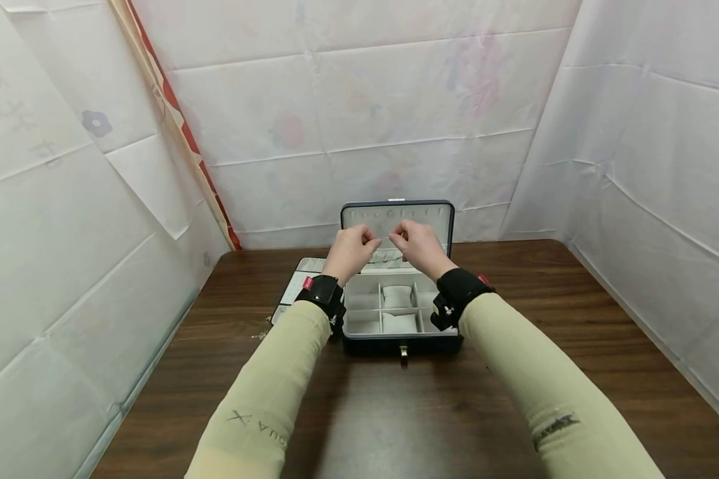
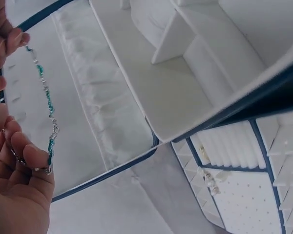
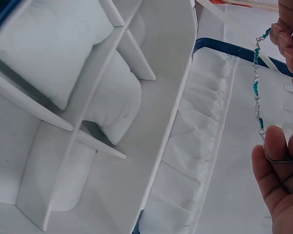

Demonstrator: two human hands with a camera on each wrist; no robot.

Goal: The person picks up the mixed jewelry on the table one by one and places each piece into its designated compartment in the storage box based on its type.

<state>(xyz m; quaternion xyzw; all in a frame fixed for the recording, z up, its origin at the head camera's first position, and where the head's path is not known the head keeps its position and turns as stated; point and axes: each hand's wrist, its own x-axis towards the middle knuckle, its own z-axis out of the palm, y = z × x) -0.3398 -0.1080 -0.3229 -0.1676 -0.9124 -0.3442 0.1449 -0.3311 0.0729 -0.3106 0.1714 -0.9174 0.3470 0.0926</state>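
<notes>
Held up between both hands is a bracelet (image 2: 49,97) of silver links and teal beads, slack and curving down. My left hand (image 1: 352,251) pinches one end with thumb and fingertips. The other end is pinched by my right hand (image 1: 421,247), with a thin chain tail (image 3: 281,161) lying across its fingers. Both hands are in front of the raised lid (image 1: 448,229) of a dark blue jewelry box (image 1: 368,346). On the lid's pale lining are a row of small hooks and a gathered pocket (image 2: 95,87).
White dividers split the box into compartments, some holding cushions (image 1: 398,324). Left of the box lies a tray (image 2: 244,195) with ring rolls, an earring panel and small jewelry. A bit of gold-coloured jewelry (image 1: 261,334) lies on the brown table (image 1: 234,293) beside it.
</notes>
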